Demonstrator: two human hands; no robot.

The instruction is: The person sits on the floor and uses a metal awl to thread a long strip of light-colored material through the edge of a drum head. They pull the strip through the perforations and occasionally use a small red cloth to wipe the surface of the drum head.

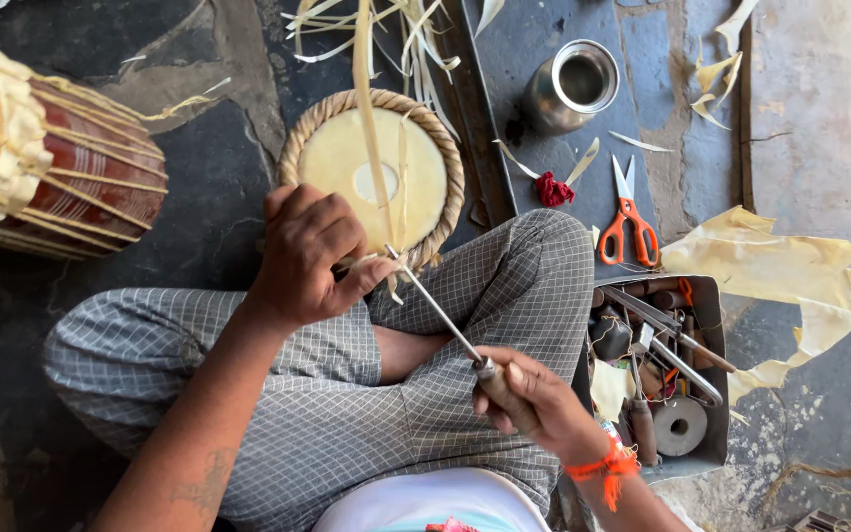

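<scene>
While the person sits cross-legged on a dark stone floor (pixel 219 217), a round drum head (pixel 373 175) with a pale skin and braided rope rim rests against the knee, a long pale hide strip (pixel 367 118) running across it. Just below its rim, the left hand (pixel 307 254) curls closed, pinching the strip's end against the rim. Lower right, the right hand (pixel 529 394) is wrapped tight around the wooden handle of a thin metal awl (pixel 437 310), whose tip meets the rim beside the left thumb.
</scene>
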